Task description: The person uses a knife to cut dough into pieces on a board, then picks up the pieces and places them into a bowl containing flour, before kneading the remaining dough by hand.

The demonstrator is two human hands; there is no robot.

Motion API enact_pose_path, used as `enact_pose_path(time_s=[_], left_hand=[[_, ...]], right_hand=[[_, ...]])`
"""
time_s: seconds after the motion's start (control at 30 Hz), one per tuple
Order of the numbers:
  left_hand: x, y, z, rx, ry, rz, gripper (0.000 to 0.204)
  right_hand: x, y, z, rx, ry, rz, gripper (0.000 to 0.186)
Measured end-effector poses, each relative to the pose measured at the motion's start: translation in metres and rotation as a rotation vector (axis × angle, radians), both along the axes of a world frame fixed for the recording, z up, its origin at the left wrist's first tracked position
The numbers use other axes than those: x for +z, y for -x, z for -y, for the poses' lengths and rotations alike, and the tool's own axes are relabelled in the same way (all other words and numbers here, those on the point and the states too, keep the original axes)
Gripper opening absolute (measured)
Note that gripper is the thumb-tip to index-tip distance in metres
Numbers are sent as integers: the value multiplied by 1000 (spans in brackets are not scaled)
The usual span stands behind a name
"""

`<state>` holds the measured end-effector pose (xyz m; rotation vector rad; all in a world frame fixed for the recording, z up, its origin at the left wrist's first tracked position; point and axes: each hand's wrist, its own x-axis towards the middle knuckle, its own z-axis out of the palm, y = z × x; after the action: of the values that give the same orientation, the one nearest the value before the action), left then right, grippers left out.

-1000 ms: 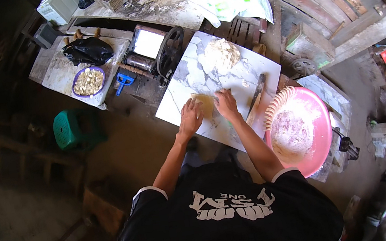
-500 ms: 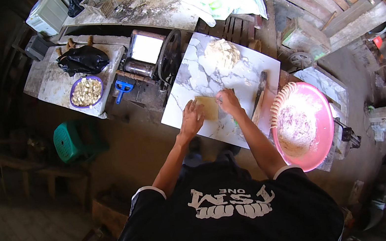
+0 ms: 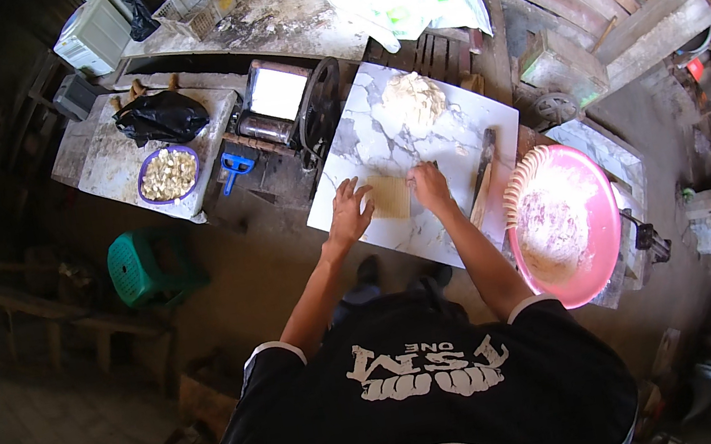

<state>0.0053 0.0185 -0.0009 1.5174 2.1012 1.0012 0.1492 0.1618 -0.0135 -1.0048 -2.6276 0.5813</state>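
Note:
On the marble-patterned tabletop (image 3: 344,145) lies a small yellowish square board (image 3: 389,197) with fine lines across it. My left hand (image 3: 349,212) rests at its left edge, fingers spread. At the board's upper right corner, my right hand (image 3: 429,186) has its fingers curled together; whatever they hold, if anything, is too small to make out. Beyond the board sits a pale heap of dough pieces (image 3: 414,101). To the right of my right hand lies a long dark wooden stick (image 3: 484,161).
A pink basin (image 3: 612,225) with white powder and a row of curled dough pieces stands at the right. Left of the tabletop is a roller machine (image 3: 272,96) with a black wheel. Farther left are a purple-rimmed bowl (image 3: 169,174), a blue scraper (image 3: 235,168) and a green stool (image 3: 137,268).
The fingers of my left hand have spread wider and drawn a little off the board. My right hand stays near the upper right corner. The whole view has shifted slightly.

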Motion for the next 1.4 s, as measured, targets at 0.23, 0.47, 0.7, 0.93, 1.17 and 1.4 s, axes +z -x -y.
enact_pose_path(time_s=[0.23,0.47,0.7,0.93,1.17,1.4], left_hand=[[-3,-3,0,4,-41,-9,32],[5,-6,-10,-100,31,187,31],[6,-21,-20,-274,-62,186,35],[23,-25,-22,-507,-25,691,18],[59,-36,-14,-520,26,1076,15],[65,-48,-7,-594,68,1066,16]], right_hand=[[7,-7,-8,172,15,-25,6],[27,-22,14,232,-1,-139,3],[61,-26,42,193,6,-157,5],[102,-28,49,125,93,-302,6],[108,-46,59,-211,526,-567,23],[109,-68,82,-234,826,-529,24]])
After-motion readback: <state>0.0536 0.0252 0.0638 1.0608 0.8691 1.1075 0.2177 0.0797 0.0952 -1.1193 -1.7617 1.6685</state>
